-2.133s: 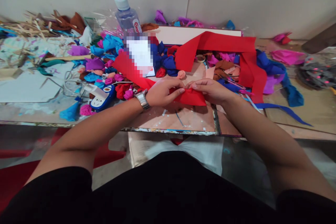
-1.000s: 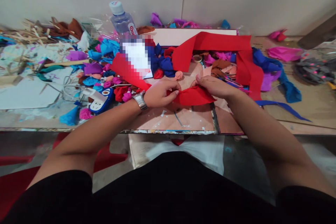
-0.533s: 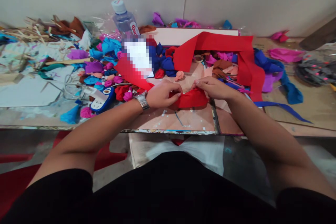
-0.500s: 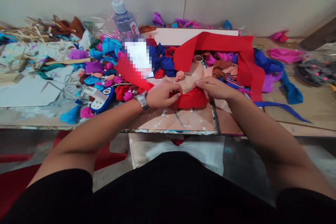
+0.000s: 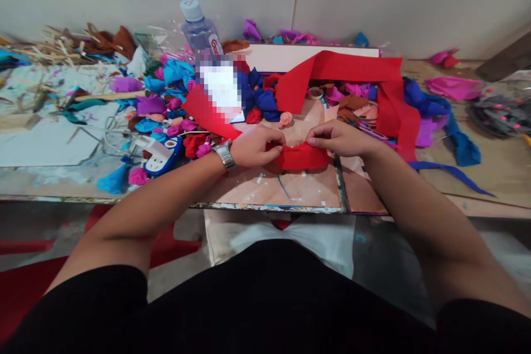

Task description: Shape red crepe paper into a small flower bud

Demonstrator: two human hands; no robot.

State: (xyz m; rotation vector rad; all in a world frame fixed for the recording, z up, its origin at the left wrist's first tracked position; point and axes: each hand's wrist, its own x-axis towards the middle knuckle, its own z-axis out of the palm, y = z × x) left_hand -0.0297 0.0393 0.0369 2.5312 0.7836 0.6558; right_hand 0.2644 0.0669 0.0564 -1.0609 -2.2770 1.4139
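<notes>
A short red strip (image 5: 302, 158) lies between my hands near the table's front edge, its upper edge gathered. My left hand (image 5: 258, 146), with a metal watch at the wrist, pinches the strip's left end between thumb and fingers. At the strip's upper right edge, the fingertips of my right hand (image 5: 338, 137) are pressed together on it. Behind them a long red strip (image 5: 352, 66) lies folded across the work surface. A small peach rosette (image 5: 285, 119) sits just beyond my hands.
Crumpled coloured pieces (image 5: 178, 72) cover the left middle, beside a clear bottle (image 5: 201, 33) and a blurred-out bright object (image 5: 222, 88). A blue and white power strip (image 5: 164, 157) lies at the left. A blue strip (image 5: 452, 170) is on cardboard (image 5: 506, 177) at the right.
My right hand's fingertips have shifted slightly along the short red strip's upper edge. The whole view has moved a little; my left hand still holds its end.
</notes>
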